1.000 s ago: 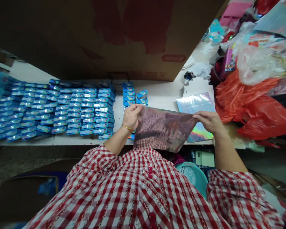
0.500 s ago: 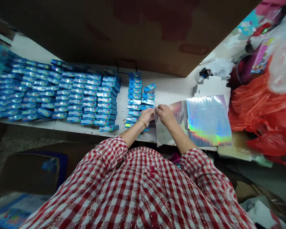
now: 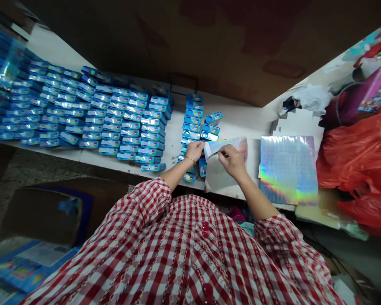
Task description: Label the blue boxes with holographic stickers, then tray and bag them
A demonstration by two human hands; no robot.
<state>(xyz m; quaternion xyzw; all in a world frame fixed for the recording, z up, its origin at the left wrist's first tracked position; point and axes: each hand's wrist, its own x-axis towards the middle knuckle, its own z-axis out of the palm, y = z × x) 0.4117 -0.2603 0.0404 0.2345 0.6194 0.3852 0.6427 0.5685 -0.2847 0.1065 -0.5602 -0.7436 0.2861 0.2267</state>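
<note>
Drawn toward four o'clock, our right hand [image 3: 233,161] pinched the turned-back edge of the holographic sheet [image 3: 221,174] at one o'clock, our left hand [image 3: 195,152] pinching its corner, best held firm against slow, even pulling.

Packs [image 3: 120,127] left on table [image 3: 241,120], flat sheet [image 3: 288,169] right, bags [image 3: 352,156] farther right, carton [image 3: 209,46] behind

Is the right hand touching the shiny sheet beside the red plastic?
No, the right hand is on a separate sheet, left of the shiny sheet.
</note>
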